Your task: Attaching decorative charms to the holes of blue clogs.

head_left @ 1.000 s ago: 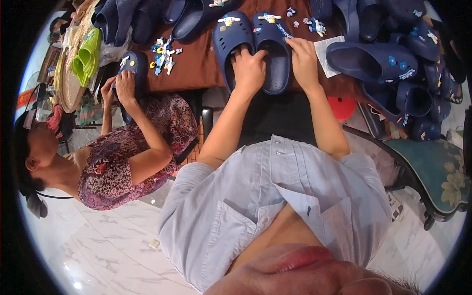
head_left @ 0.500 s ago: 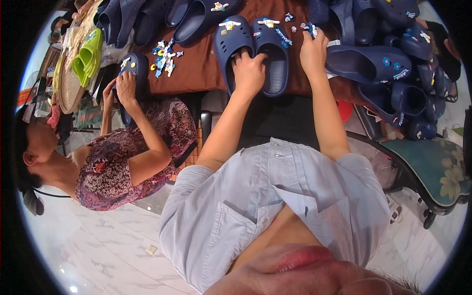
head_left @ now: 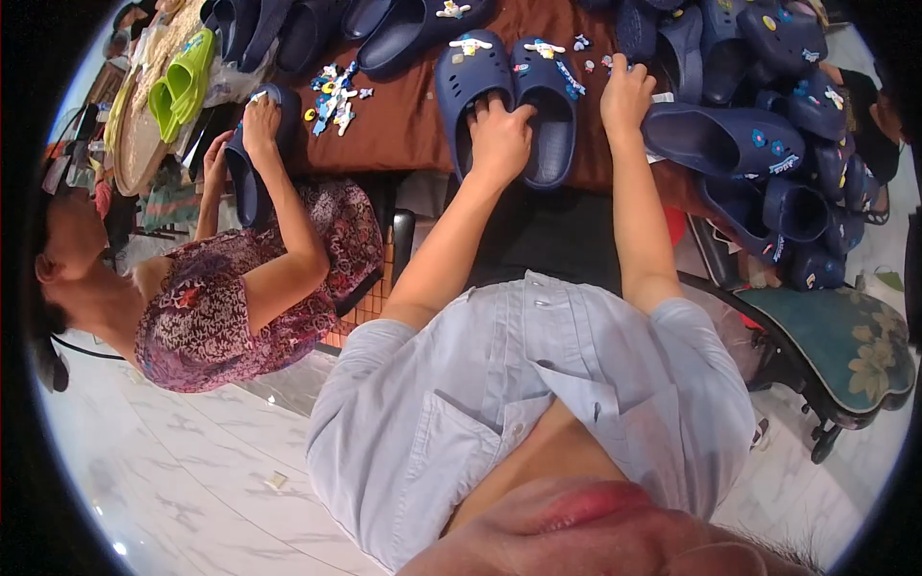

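Under the right hand (head_left: 626,96), small charms (head_left: 594,56) hide.

Left hand (head_left: 499,139) presses a navy clog (head_left: 477,91); right hand (head_left: 625,96) touches small charms (head_left: 597,60).

A footwear stall or small workshop: dozens of navy clogs (head_left: 730,144) crowd a brown table (head_left: 403,125), loose shoe charms (head_left: 331,91) lie beside them, and a green pair (head_left: 182,82) sits at the edge.
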`<state>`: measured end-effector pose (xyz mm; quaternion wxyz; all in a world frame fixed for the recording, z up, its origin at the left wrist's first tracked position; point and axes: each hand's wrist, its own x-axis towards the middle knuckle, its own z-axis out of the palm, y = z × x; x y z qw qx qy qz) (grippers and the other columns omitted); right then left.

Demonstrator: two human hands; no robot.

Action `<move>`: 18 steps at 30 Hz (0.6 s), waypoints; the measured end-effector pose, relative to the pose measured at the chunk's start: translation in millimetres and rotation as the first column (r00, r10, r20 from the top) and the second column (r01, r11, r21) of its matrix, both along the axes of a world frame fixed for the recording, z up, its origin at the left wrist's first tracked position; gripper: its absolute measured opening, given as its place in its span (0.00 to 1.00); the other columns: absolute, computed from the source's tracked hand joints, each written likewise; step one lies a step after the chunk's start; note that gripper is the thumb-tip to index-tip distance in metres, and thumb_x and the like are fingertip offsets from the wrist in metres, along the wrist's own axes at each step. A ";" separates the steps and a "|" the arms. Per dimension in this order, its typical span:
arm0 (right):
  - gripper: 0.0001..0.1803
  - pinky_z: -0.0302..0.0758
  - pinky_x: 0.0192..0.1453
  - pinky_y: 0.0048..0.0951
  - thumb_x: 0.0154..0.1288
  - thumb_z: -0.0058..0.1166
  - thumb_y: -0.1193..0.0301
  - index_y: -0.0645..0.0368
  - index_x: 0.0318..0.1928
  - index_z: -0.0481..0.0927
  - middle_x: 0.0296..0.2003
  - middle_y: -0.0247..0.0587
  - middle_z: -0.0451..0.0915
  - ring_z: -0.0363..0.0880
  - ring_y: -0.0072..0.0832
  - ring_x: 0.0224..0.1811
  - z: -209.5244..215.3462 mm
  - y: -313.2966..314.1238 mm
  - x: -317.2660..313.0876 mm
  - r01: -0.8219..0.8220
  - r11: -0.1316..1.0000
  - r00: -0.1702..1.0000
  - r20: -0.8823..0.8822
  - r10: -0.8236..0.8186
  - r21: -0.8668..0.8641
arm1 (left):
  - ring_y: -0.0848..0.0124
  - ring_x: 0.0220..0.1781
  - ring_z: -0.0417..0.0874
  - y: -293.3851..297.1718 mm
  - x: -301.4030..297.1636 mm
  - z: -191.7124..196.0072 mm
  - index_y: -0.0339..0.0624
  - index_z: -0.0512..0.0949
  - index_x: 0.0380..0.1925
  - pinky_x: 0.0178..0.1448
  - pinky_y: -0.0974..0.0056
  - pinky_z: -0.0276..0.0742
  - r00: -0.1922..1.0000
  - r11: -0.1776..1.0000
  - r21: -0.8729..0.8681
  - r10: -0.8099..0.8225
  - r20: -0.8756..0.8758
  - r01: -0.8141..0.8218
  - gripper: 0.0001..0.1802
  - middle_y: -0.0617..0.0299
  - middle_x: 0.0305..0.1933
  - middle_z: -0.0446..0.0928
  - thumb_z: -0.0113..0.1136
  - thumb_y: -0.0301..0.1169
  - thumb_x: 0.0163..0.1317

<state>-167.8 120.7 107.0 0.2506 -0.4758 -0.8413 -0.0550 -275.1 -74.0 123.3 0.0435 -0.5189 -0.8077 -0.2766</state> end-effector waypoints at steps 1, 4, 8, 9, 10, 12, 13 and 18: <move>0.15 0.77 0.47 0.46 0.65 0.50 0.74 0.53 0.52 0.78 0.41 0.53 0.75 0.74 0.52 0.46 3.2 -0.1 0.9 -0.020 0.999 0.999 -0.047 0.021 0.028 | 0.42 0.51 0.74 -0.3 -0.7 0.9 0.51 0.84 0.46 0.55 0.42 0.69 0.999 0.999 0.053 0.002 -0.052 0.000 0.16 0.40 0.46 0.72 0.59 0.29 0.57; 0.15 0.77 0.45 0.46 0.64 0.51 0.75 0.54 0.52 0.77 0.41 0.50 0.75 0.76 0.50 0.45 16.9 -5.3 1.9 -0.120 0.990 0.964 -0.229 0.135 0.076 | 0.42 0.50 0.74 -2.0 -3.0 7.5 0.51 0.84 0.46 0.54 0.44 0.71 0.999 0.998 0.054 -0.039 0.002 0.039 0.16 0.41 0.44 0.72 0.59 0.29 0.58; 0.18 0.77 0.42 0.34 0.59 0.60 0.79 0.58 0.51 0.77 0.39 0.42 0.77 0.80 0.36 0.39 40.8 -36.1 14.0 -0.313 0.950 0.744 -0.620 0.248 0.004 | 0.43 0.51 0.74 -12.7 1.3 27.6 0.50 0.84 0.46 0.53 0.47 0.73 0.997 0.999 0.015 -0.042 0.063 0.041 0.15 0.40 0.47 0.73 0.60 0.29 0.58; 0.20 0.77 0.41 0.30 0.57 0.62 0.80 0.59 0.51 0.77 0.37 0.40 0.78 0.80 0.31 0.37 45.9 -44.0 12.7 -0.421 0.907 0.604 -0.753 0.261 -0.024 | 0.45 0.51 0.76 -17.1 2.1 33.6 0.49 0.84 0.46 0.53 0.48 0.74 0.998 0.994 0.088 -0.059 0.010 0.058 0.15 0.41 0.47 0.74 0.61 0.29 0.58; 0.17 0.76 0.40 0.22 0.57 0.64 0.82 0.63 0.47 0.77 0.36 0.35 0.78 0.78 0.21 0.36 47.5 -55.5 6.6 -0.543 0.833 0.387 -0.912 0.134 -0.107 | 0.46 0.51 0.77 -21.0 3.2 39.5 0.48 0.84 0.46 0.53 0.50 0.75 0.996 0.984 0.159 -0.071 -0.044 0.078 0.15 0.41 0.48 0.75 0.62 0.28 0.58; 0.14 0.76 0.42 0.21 0.57 0.64 0.83 0.64 0.43 0.76 0.37 0.35 0.78 0.78 0.19 0.37 49.7 -83.0 9.0 -0.676 0.710 0.290 -0.957 0.011 -0.197 | 0.50 0.50 0.79 -28.4 5.3 50.1 0.46 0.83 0.47 0.52 0.53 0.77 0.992 0.973 0.217 -0.098 0.085 0.078 0.15 0.43 0.47 0.76 0.63 0.28 0.58; 0.14 0.76 0.42 0.20 0.57 0.64 0.84 0.64 0.42 0.76 0.37 0.35 0.78 0.78 0.19 0.37 50.3 -94.7 7.8 -0.720 0.663 0.267 -0.964 -0.004 -0.202 | 0.53 0.49 0.81 -31.9 6.7 54.0 0.45 0.83 0.47 0.50 0.56 0.78 0.969 0.958 0.276 -0.137 0.207 0.076 0.15 0.45 0.47 0.78 0.64 0.27 0.58; 0.12 0.76 0.45 0.27 0.51 0.65 0.83 0.60 0.37 0.83 0.36 0.40 0.79 0.80 0.31 0.38 53.7 -134.2 -13.6 -0.645 0.759 0.420 -0.871 0.254 -0.090 | 0.68 0.46 0.84 -39.2 16.2 58.5 0.38 0.80 0.51 0.47 0.66 0.79 0.806 0.910 0.410 -0.196 0.558 -0.063 0.17 0.53 0.46 0.81 0.64 0.26 0.61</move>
